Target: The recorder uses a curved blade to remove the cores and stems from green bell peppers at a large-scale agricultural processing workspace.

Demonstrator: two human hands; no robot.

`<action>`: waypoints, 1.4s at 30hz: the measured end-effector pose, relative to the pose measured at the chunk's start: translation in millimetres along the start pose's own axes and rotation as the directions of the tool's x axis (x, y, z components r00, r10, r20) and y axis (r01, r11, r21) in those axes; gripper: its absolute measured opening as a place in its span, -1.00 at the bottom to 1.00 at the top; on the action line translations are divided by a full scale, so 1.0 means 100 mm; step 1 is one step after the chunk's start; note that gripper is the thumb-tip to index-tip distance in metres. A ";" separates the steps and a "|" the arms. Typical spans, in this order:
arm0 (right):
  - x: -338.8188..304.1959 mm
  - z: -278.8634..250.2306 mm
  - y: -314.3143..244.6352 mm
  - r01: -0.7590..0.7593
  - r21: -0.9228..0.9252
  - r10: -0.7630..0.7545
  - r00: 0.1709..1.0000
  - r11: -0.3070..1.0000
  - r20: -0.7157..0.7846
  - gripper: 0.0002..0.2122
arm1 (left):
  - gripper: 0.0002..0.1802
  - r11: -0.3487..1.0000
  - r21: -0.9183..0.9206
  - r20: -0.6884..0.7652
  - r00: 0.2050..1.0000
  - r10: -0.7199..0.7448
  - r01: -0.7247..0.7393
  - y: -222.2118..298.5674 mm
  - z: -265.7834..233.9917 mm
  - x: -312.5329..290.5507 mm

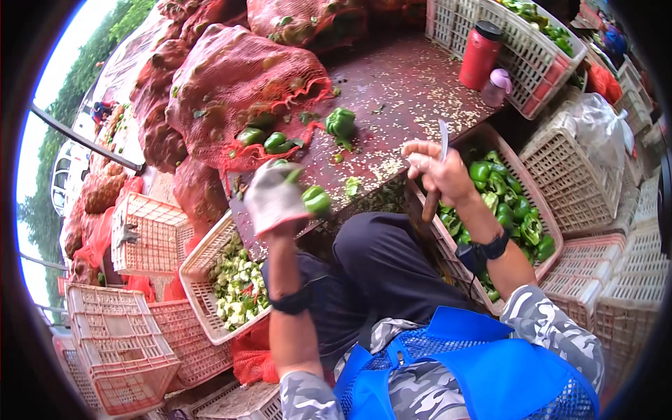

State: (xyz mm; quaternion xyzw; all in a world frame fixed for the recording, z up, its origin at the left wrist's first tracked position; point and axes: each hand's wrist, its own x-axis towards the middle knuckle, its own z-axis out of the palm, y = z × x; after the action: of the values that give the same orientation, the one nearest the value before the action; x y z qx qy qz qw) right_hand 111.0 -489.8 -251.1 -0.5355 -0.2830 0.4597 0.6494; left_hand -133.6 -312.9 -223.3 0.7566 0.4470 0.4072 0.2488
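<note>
My left hand (274, 196), in a pale grey glove with a pinkish cuff, is smeared by motion over the table's near edge. Beside it is a green bell pepper (316, 201); whether the glove grips it I cannot tell. My right hand (442, 171) is bare and closed round a small knife (444, 140), blade upward and brown handle below the fist. Farther off on the table lie another green pepper (341, 123) and two more peppers (277, 143) at the mouth of a red mesh sack (241, 91).
Below my right arm stands a crate (542, 220) of green peppers. A crate (203, 269) of pale cores and trimmings is by my left knee. Seeds litter the dark red table (392, 77). A red bottle (481, 54) stands at the back right; stacked crates (115, 343) flank me.
</note>
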 end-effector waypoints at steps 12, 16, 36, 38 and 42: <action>-0.16 0.45 0.46 -0.006 -0.195 0.016 0.999 0.981 0.048 -0.82 | -0.81 0.642 0.662 0.330 0.919 0.214 -0.387 -0.46 -0.41 0.02; 0.15 0.72 0.38 0.188 -0.433 -0.126 0.978 0.881 0.168 -0.82 | -0.80 0.626 0.593 0.674 0.737 -0.041 -0.507 -0.26 -0.03 0.00; 0.65 1.06 0.13 -0.264 0.141 0.206 0.921 0.954 0.331 -0.56 | -0.74 0.877 -0.081 -0.054 0.880 0.471 -0.474 -0.01 0.36 0.17; 0.63 1.06 0.13 -0.129 0.166 0.066 0.938 0.978 0.340 -0.55 | -0.74 0.934 -0.101 -0.288 0.909 0.302 -0.342 0.02 0.44 0.15; 0.60 1.03 0.11 0.315 0.037 -0.316 0.922 0.948 0.224 -0.45 | -0.67 0.304 -0.872 0.231 0.871 -0.434 0.383 0.21 0.67 0.18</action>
State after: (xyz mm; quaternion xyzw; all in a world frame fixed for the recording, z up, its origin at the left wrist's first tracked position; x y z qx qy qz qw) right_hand 44.0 -390.9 -242.1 -0.4269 -0.4376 0.4073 0.6785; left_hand -63.0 -307.9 -237.6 0.3551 0.3411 0.5222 0.6963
